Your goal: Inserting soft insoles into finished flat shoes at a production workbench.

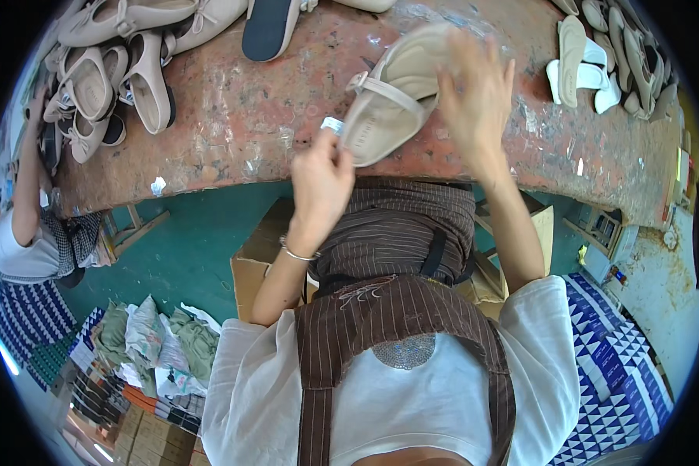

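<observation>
A beige strapped flat shoe is tilted over the workbench, its pale insole facing me and its heel toward me. My left hand pinches the heel edge between thumb and fingers. A small white label shows just above those fingers. Across the shoe runs a thin strap with a small knot or buckle at its left end. Beside the toe, my right hand has its fingers stretched out and partly smeared by motion. Whether it touches the toe I cannot tell.
Several beige shoes crowd the bench's left end; one with a dark sole lies at the back. More shoes and insoles are piled at right. Below the worn red bench stands a cardboard box. Another person's arm reaches in at far left.
</observation>
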